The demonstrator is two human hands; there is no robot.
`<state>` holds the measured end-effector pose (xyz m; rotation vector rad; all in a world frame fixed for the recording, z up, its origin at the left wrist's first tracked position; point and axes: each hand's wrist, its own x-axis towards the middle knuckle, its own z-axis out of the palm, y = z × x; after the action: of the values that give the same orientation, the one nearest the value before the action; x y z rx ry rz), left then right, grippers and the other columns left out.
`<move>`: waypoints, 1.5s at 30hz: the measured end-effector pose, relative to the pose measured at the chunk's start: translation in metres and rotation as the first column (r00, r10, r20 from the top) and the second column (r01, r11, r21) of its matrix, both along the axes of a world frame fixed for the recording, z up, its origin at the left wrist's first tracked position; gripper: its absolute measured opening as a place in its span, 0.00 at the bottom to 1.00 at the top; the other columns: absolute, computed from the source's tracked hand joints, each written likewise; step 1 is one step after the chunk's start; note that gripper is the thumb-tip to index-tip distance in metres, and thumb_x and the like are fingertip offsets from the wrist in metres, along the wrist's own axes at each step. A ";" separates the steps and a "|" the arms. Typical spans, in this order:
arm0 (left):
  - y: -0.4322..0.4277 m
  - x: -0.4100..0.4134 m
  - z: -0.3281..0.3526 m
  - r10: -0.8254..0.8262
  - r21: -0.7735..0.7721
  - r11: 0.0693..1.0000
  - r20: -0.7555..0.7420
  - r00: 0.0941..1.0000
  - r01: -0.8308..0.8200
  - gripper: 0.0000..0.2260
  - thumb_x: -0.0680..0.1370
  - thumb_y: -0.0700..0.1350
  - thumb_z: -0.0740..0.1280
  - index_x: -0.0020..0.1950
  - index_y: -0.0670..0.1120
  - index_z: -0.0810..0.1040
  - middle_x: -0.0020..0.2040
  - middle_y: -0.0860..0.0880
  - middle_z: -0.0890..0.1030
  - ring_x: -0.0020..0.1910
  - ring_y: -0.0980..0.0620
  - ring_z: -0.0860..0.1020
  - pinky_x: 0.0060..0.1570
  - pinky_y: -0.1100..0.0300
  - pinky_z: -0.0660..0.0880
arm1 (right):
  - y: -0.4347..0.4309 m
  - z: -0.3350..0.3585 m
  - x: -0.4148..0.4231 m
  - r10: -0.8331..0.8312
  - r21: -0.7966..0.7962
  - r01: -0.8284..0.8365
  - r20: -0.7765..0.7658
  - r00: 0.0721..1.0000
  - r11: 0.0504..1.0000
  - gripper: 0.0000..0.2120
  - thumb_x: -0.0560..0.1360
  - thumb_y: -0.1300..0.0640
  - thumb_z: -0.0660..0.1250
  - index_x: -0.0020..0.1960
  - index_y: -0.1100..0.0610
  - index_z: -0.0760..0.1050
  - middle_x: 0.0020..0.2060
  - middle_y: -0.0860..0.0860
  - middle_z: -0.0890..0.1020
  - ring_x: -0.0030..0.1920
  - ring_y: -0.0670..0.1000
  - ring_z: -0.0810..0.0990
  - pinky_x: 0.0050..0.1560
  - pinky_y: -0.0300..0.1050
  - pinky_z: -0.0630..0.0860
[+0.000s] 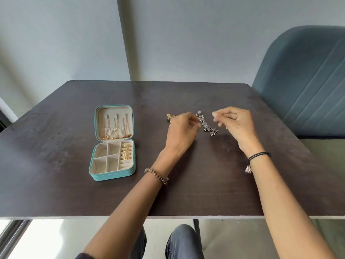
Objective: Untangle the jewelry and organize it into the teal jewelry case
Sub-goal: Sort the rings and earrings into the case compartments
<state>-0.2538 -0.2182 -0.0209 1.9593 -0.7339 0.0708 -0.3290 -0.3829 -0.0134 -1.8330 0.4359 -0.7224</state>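
Note:
The teal jewelry case [112, 174] lies open at the table's left, gold chains [116, 128] hanging in its lid and several gold rings [127, 151] in the right-hand slots. A tangle of silver-purple jewelry [207, 126] lies on the table between my hands. My left hand [182, 129] pinches the tangle's upper end with thumb and fingertips. My right hand [235, 124] hovers just right of the tangle, thumb and forefinger pressed together; whether they hold a thin piece is too small to tell. A gold piece [170, 116] peeks out behind my left hand.
The dark wooden table [65, 193] ends at a front edge near my knees. A blue-grey upholstered chair [306, 81] stands at the right side. The case's square compartments on the left hold nothing.

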 end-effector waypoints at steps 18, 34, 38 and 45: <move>-0.046 0.015 -0.017 -0.128 0.414 0.909 0.391 0.912 -0.049 0.10 0.82 0.38 0.60 0.58 0.41 0.78 0.57 0.44 0.76 0.58 0.43 0.76 0.37 0.51 0.68 | -0.009 -0.014 0.001 -0.007 -0.435 -0.107 -0.252 0.968 0.894 0.07 0.74 0.47 0.74 0.49 0.47 0.86 0.43 0.44 0.83 0.42 0.42 0.80 0.45 0.34 0.72; -0.035 0.015 -0.013 -0.017 0.219 0.973 0.381 0.924 -0.072 0.04 0.80 0.44 0.67 0.50 0.44 0.78 0.50 0.48 0.80 0.54 0.46 0.76 0.36 0.51 0.71 | -0.008 -0.014 0.009 0.050 -0.111 -0.050 -0.004 0.999 0.993 0.05 0.78 0.56 0.71 0.47 0.58 0.82 0.43 0.49 0.87 0.45 0.45 0.84 0.49 0.42 0.79; -0.036 0.012 -0.011 -0.008 0.071 0.997 0.365 0.931 -0.020 0.05 0.80 0.44 0.67 0.49 0.42 0.76 0.50 0.47 0.77 0.53 0.46 0.75 0.40 0.47 0.74 | -0.008 -0.008 0.008 0.014 0.038 -0.019 0.138 0.990 0.999 0.10 0.77 0.57 0.73 0.50 0.65 0.82 0.40 0.53 0.86 0.41 0.44 0.82 0.45 0.38 0.77; -0.034 0.009 -0.005 -0.080 -0.188 0.977 0.097 0.992 0.097 0.06 0.81 0.43 0.66 0.48 0.41 0.73 0.43 0.51 0.81 0.42 0.50 0.79 0.44 0.54 0.74 | -0.009 -0.005 0.008 0.020 0.190 -0.060 0.208 0.978 0.980 0.07 0.73 0.57 0.77 0.48 0.59 0.83 0.41 0.55 0.84 0.43 0.50 0.80 0.48 0.40 0.77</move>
<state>-0.2447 -0.2518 -0.0261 1.7456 -0.8405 0.1702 -0.3209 -0.3920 -0.0187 -1.5611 0.3213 -0.8035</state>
